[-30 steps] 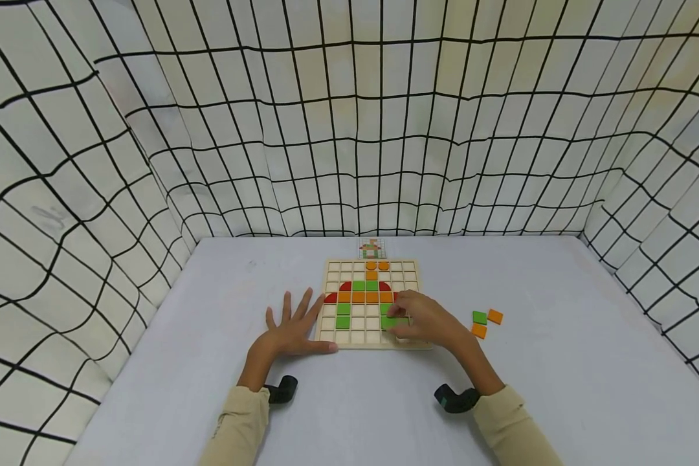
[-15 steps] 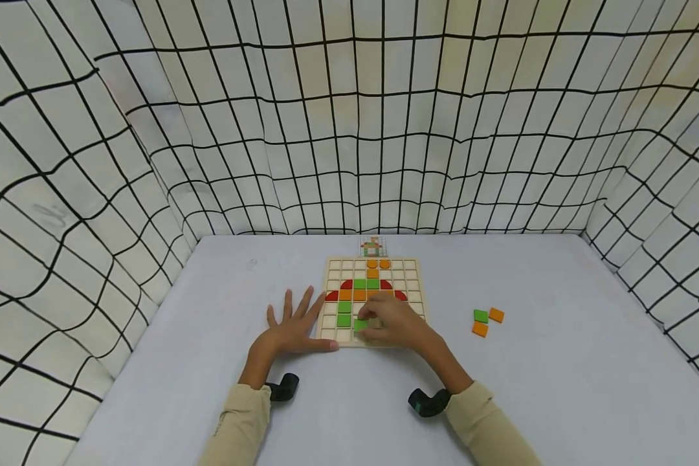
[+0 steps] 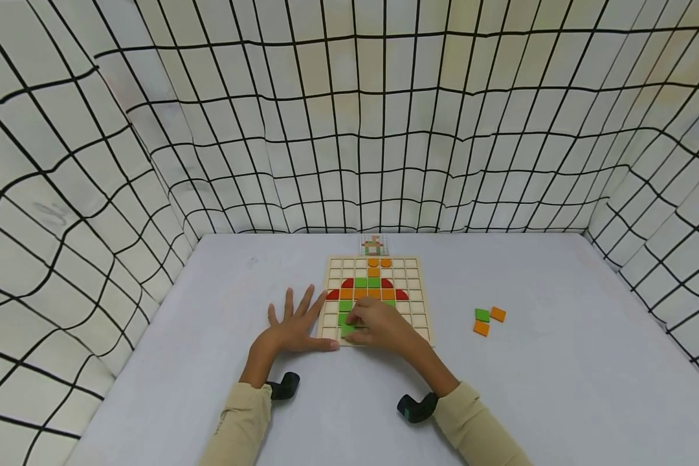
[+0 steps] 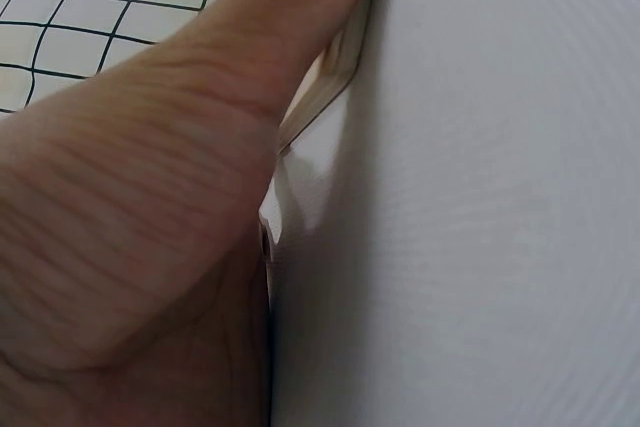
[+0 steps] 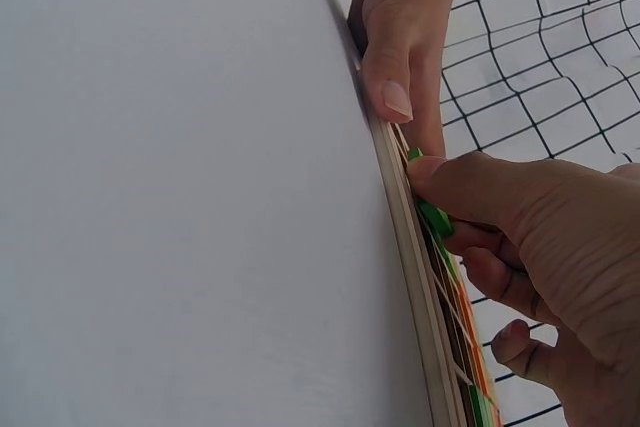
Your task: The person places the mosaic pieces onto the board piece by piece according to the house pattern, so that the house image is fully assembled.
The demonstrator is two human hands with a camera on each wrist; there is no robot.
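A pale wooden grid board [image 3: 418, 307] lies on the table, bearing orange, green and red tiles in a pattern. My right hand [image 3: 384, 327] reaches over its lower left part and pinches a green square tile [image 5: 436, 219] between thumb and fingers. That tile is tilted low over the cells, just below the left column of green tiles [image 3: 345, 305]. The right hand covers the lower middle of the board. My left hand [image 3: 288, 335] rests spread at the board's left side, its thumb on the lower left corner.
Two orange tiles [image 3: 481, 329] and a green tile [image 3: 481, 315] lie loose on the table to the right. A small picture card [image 3: 374, 245] stands behind the board's far edge. Black netting [image 3: 402, 136] over white walls encloses the table's back and sides.
My right hand has moved left across the board with the green tile, from the right-hand columns to the lower left column. My left hand has stayed in place.
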